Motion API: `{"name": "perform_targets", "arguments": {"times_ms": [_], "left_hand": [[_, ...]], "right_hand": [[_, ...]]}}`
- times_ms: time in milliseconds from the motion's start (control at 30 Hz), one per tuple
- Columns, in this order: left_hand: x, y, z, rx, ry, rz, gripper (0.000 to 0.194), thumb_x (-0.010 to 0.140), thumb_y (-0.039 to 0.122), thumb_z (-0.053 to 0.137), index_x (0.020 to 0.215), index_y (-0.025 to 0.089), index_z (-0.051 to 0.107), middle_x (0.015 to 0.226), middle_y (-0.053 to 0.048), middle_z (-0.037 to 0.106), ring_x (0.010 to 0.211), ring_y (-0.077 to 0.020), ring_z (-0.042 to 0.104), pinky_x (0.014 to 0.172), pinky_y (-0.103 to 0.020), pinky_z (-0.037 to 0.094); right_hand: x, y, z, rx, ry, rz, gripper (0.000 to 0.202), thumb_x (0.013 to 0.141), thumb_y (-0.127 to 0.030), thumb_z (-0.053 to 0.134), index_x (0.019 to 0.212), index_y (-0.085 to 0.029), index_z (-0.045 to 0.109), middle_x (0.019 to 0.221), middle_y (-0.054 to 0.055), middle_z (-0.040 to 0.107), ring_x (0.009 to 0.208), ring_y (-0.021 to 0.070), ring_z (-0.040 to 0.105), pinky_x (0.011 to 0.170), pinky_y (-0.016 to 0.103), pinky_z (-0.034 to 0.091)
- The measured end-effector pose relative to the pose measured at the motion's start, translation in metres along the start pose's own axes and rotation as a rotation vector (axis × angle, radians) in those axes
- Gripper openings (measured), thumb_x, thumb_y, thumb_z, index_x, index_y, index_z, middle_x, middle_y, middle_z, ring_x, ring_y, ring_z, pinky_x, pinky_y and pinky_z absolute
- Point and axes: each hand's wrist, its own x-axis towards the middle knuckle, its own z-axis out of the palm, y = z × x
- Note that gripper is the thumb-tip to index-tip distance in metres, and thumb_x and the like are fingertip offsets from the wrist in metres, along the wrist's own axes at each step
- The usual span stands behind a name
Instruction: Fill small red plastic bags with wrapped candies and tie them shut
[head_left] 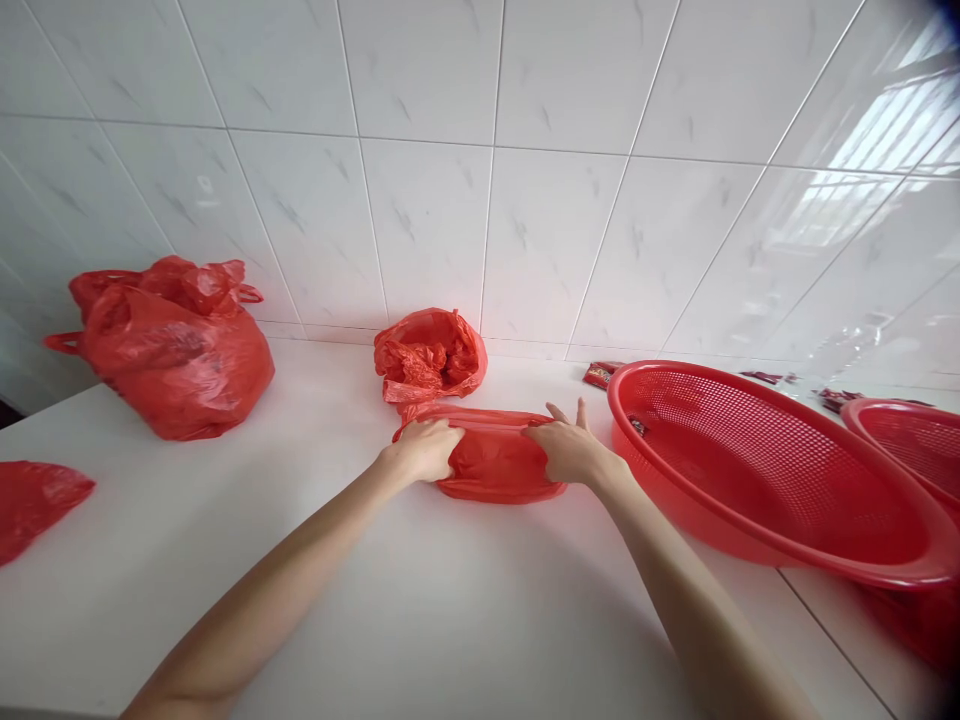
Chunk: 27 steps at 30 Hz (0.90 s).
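A red plastic bag [499, 465] lies on the white table in front of me, its mouth spread wide between my hands. My left hand [426, 450] grips the bag's left side, with the fingers tucked into the opening. On the other side my right hand [570, 445] holds the right edge, two fingers sticking up and the others hidden by the plastic. Just behind it sits another red plastic bag [431, 355], rolled open with crumpled red plastic inside.
A full red bag [176, 350] stands at the back left, and part of another red bag [41, 508] shows at the left edge. Right of me is a large red plastic basket [750, 470], with a second basket [915, 445] beyond. Small packets [600, 375] lie along the tiled wall.
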Motion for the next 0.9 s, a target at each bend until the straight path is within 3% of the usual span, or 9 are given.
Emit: {"name": "perform_targets", "arguments": {"times_ms": [67,133,233,433,600,800,900], "left_hand": [[0.001,0.003,0.0,0.016,0.041,0.061,0.021,0.075,0.022,0.061,0.096,0.02,0.066,0.106,-0.011,0.066,0.1,-0.0278,0.063,0.077,-0.032,0.047],[0.002,0.006,0.001,0.012,0.081,0.139,0.019,0.079,0.018,0.055,0.093,0.021,0.067,0.102,-0.01,0.067,0.095,-0.0258,0.064,0.075,-0.032,0.047],[0.004,0.01,0.002,0.007,0.041,0.182,0.017,0.08,0.017,0.053,0.088,0.022,0.067,0.095,-0.008,0.068,0.089,-0.024,0.065,0.073,-0.031,0.046],[0.003,0.008,0.003,0.052,-0.034,0.087,0.016,0.073,0.03,0.062,0.086,0.02,0.063,0.103,-0.008,0.066,0.091,-0.0255,0.065,0.067,-0.031,0.047],[-0.002,0.01,-0.002,0.081,-0.088,0.013,0.023,0.065,0.034,0.068,0.079,0.018,0.061,0.098,-0.01,0.066,0.086,-0.0271,0.065,0.062,-0.031,0.047],[-0.016,0.016,-0.016,0.13,-0.246,-0.026,0.024,0.059,0.027,0.069,0.079,0.018,0.059,0.101,-0.011,0.064,0.082,-0.0271,0.063,0.051,-0.029,0.04],[-0.02,0.016,-0.022,0.112,-0.169,0.031,0.018,0.069,0.033,0.065,0.076,0.018,0.058,0.092,-0.01,0.065,0.076,-0.0261,0.063,0.051,-0.029,0.037]], "right_hand": [[0.0,-0.002,-0.002,0.004,0.1,-0.109,0.057,0.065,0.005,0.048,0.115,-0.018,0.064,0.102,0.009,0.07,0.146,0.0308,0.024,0.114,0.066,0.001],[0.002,-0.005,-0.002,0.007,0.168,-0.184,0.046,0.071,0.003,0.046,0.105,-0.018,0.068,0.089,0.008,0.07,0.134,0.0271,0.043,0.116,0.061,0.005],[0.007,-0.008,0.003,-0.016,0.165,-0.179,0.033,0.078,-0.002,0.045,0.095,-0.017,0.069,0.087,0.007,0.068,0.107,0.0233,0.059,0.115,0.061,0.01],[0.013,-0.002,0.012,-0.082,0.05,-0.004,0.025,0.075,-0.004,0.051,0.094,-0.014,0.063,0.088,0.01,0.067,0.099,0.0265,0.06,0.109,0.067,0.018],[0.009,-0.002,0.009,-0.1,0.014,0.082,0.023,0.071,-0.007,0.057,0.093,-0.013,0.063,0.088,0.014,0.068,0.102,0.0323,0.059,0.105,0.074,0.016],[-0.009,-0.012,-0.007,-0.069,-0.067,0.072,0.031,0.067,-0.009,0.064,0.098,-0.013,0.064,0.093,0.013,0.069,0.101,0.0308,0.06,0.107,0.072,0.015],[-0.015,-0.014,-0.013,-0.043,0.03,-0.012,0.034,0.068,-0.008,0.062,0.101,-0.014,0.066,0.086,0.01,0.069,0.103,0.0296,0.06,0.11,0.069,0.012]]}}
